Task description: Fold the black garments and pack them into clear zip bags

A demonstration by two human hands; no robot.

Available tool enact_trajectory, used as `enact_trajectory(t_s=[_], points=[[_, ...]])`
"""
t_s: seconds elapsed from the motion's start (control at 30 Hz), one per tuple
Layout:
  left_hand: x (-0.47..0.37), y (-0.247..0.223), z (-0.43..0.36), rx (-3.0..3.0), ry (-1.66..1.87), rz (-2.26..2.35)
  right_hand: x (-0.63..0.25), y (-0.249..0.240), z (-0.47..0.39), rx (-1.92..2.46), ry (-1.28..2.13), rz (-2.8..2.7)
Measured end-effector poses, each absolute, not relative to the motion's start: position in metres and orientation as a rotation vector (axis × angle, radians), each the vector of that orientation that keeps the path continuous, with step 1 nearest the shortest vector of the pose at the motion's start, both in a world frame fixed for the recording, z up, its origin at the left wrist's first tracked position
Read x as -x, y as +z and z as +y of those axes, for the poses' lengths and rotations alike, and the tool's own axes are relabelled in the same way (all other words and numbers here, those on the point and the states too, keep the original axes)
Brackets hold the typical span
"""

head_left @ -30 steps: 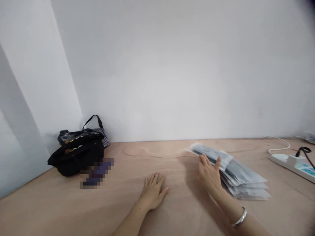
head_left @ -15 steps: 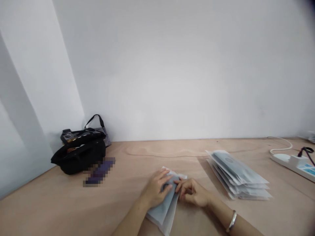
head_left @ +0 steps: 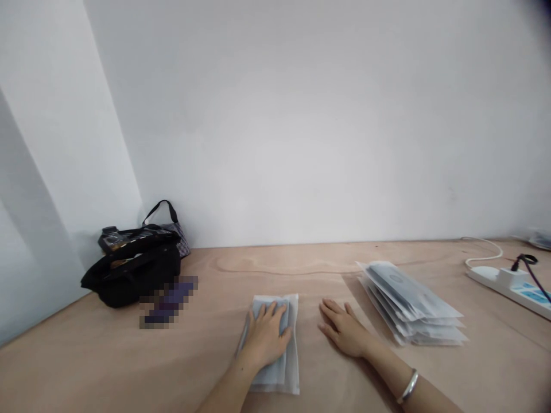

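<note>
A frosted plastic bag with a flat pale blue-grey item inside lies on the wooden table. Spread flat across its top is my left hand, fingers apart and pointing away from me. My right hand rests on the tabletop to the right of the bag, fingers stretched out, holding nothing. Farther right sits a stack of similar frosted bags, several of them, each seemingly with a flat item inside. The top one shows a faint round mark.
At the left stand a black bag, a dark-capped bottle and a striped bag. A pixelated purple item lies before them. A white power strip with a plug and cables is at the right. A wall closes off the back.
The bag under my left hand has turned straighter and now lies flat. My right hand has let go of its edge, opened and moved right onto the table.
</note>
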State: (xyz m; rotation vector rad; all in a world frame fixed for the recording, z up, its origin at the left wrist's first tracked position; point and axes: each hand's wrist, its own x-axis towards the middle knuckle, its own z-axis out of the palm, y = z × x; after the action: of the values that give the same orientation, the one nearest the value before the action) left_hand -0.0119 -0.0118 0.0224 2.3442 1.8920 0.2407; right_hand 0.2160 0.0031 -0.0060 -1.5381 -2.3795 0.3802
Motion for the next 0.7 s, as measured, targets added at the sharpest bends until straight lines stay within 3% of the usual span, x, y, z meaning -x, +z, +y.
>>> enact_trajectory(t_s=[0.7], points=[[0.001,0.019,0.001,-2.352,0.202,1.882,-0.122,0.002,0.058,2.001,0.39,-1.746]])
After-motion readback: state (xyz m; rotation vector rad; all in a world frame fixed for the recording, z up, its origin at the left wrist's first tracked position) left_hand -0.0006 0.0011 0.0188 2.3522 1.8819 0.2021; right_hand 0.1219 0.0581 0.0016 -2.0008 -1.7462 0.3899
